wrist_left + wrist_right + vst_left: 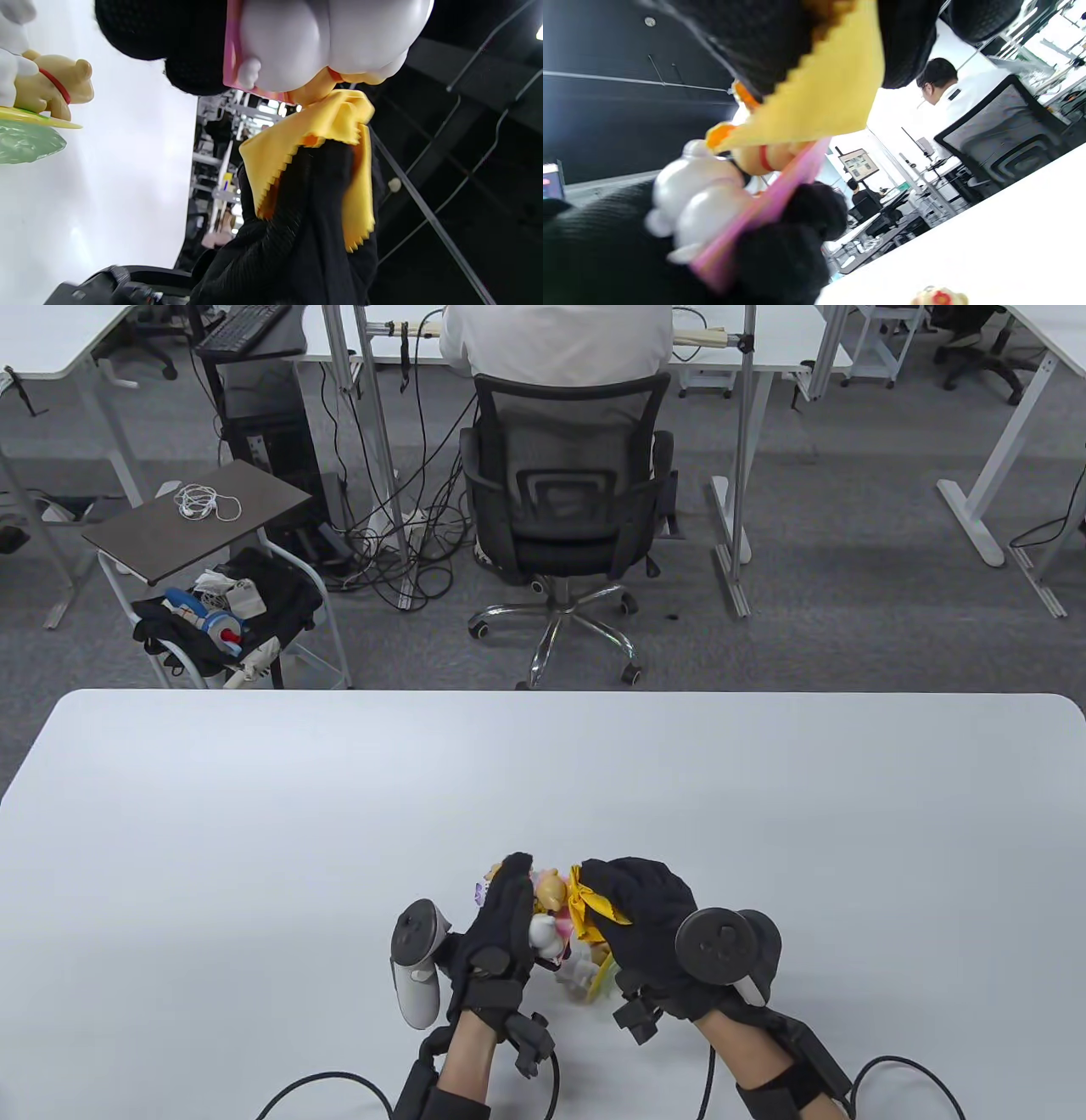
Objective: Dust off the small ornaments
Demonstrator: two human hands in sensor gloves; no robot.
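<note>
My left hand (502, 929) grips a small ornament (547, 920), a white and tan animal figure on a pink base, lifted off the table. It shows close up in the left wrist view (322, 38) and the right wrist view (704, 199). My right hand (645, 925) holds a yellow dust cloth (590, 912) and presses it against the ornament's far side. The cloth also shows in the left wrist view (305, 140) and the right wrist view (818, 101). A second ornament (585, 971), a tan bear and white figure on a yellow-green base (29, 127), stands on the table under my hands.
The white table (254, 831) spreads wide around my hands. Another small ornament (485, 882) peeks out behind my left fingers, and one shows at the bottom of the right wrist view (937, 296). Beyond the far edge sits a person in an office chair (560, 492).
</note>
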